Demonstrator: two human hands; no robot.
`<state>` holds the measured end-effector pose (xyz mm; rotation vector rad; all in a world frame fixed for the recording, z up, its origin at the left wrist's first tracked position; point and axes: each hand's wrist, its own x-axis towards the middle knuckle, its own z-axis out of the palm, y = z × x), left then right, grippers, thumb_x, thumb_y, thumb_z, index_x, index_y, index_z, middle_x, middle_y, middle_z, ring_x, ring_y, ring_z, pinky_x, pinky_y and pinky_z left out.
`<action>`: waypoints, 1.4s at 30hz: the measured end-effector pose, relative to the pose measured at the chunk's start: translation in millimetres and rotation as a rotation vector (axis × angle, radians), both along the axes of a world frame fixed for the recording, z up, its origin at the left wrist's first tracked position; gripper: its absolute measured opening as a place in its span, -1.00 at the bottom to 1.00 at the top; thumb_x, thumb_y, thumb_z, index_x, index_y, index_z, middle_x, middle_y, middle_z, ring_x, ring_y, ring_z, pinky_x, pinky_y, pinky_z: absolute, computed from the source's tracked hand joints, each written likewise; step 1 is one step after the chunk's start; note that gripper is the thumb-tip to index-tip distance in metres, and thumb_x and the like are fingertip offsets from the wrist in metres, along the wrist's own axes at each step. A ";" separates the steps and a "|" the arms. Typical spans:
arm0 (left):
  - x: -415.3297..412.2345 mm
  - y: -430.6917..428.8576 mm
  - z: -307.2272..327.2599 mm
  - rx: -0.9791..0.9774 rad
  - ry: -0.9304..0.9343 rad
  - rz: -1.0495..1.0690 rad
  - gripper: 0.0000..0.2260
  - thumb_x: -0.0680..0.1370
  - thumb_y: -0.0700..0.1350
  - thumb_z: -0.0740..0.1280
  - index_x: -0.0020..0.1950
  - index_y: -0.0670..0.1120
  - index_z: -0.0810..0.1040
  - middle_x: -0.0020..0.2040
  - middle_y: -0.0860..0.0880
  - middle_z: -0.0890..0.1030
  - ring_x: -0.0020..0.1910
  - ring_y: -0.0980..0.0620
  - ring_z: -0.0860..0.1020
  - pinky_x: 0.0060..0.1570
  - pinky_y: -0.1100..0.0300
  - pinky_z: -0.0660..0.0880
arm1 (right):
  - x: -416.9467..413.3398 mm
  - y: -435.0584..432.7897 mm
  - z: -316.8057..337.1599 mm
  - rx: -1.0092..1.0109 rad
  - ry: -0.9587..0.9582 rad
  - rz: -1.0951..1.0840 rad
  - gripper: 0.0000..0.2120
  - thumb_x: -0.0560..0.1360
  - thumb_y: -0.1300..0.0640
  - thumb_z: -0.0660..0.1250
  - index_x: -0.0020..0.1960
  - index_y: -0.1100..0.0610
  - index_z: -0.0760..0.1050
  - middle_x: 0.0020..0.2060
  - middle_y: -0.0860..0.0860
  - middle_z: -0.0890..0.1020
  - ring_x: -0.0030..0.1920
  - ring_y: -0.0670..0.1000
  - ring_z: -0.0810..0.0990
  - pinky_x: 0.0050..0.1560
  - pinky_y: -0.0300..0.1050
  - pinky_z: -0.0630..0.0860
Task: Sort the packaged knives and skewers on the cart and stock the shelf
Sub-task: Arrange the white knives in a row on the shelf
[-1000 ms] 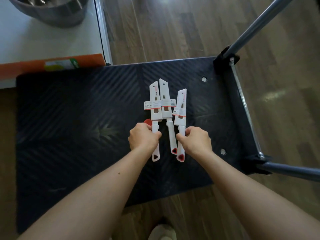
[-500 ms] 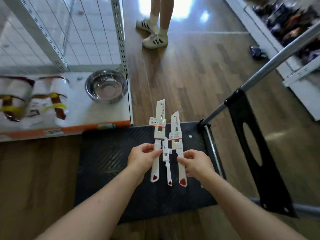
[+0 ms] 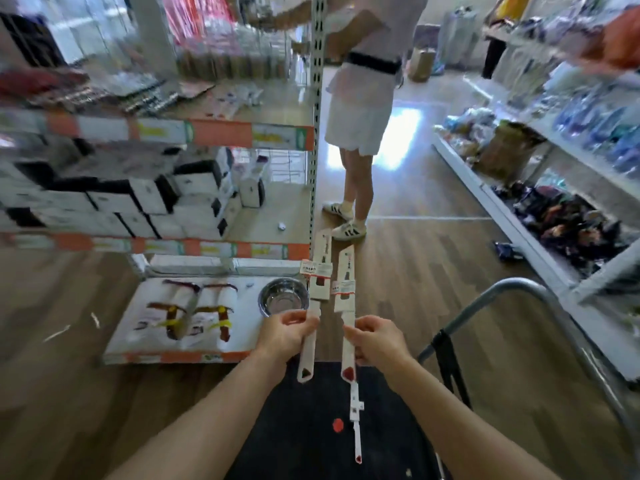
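Observation:
My left hand (image 3: 285, 332) grips the handle of one packaged knife (image 3: 318, 282), white with a cardboard sleeve over the blade, held upright. My right hand (image 3: 375, 337) holds a second packaged knife (image 3: 345, 289) the same way, just to the right. A third packaged knife (image 3: 355, 422) lies flat on the black cart deck (image 3: 298, 427) below my hands, next to a small red disc (image 3: 337, 425). The shelf unit (image 3: 221, 133) stands ahead on the left, its levels edged with orange price strips.
A steel bowl (image 3: 284, 299) and wrapped white rolls (image 3: 188, 313) sit on the lowest shelf board. A person in white (image 3: 360, 109) stands in the aisle beside the shelf upright. The cart handle (image 3: 540, 292) rises at right. More stocked shelves (image 3: 561, 188) line the right side.
My view has tilted up from the cart to the shelves. Both hands lifted a knife each off the deck and raised them; the third knife stayed on the cart.

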<state>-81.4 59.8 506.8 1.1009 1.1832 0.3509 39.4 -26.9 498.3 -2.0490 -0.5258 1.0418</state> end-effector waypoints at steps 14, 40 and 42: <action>-35.8 19.0 172.7 0.163 -0.136 0.190 -0.66 0.51 -0.22 0.37 0.25 -0.30 0.48 -0.14 -0.20 0.56 -0.30 -0.06 0.47 -0.33 0.28 0.52 | -17.1 36.0 166.7 0.237 -0.129 0.153 -0.87 0.45 0.11 0.40 -0.22 0.15 0.58 -0.41 0.02 0.55 -0.42 -0.06 0.49 -0.33 -0.16 0.48; 21.2 335.0 195.6 0.333 -0.001 -0.116 -0.82 0.46 -0.12 0.44 -0.02 -0.18 0.54 0.00 -0.18 0.63 -0.02 -0.18 0.62 0.03 0.06 0.59 | 10.8 307.5 185.9 0.198 -0.275 -0.138 -0.79 0.44 0.10 0.39 -0.35 0.07 0.47 -0.36 0.09 0.59 -0.40 0.04 0.56 -0.23 -0.08 0.58; 32.7 350.5 189.3 0.332 0.037 -0.139 -0.84 0.44 -0.09 0.46 -0.20 -0.07 0.49 0.04 -0.18 0.63 0.04 -0.18 0.62 0.14 -0.07 0.54 | 16.1 318.4 187.2 0.176 -0.289 -0.158 -0.79 0.43 0.07 0.40 -0.35 0.04 0.47 -0.29 0.11 0.62 -0.37 0.04 0.56 -0.19 -0.07 0.57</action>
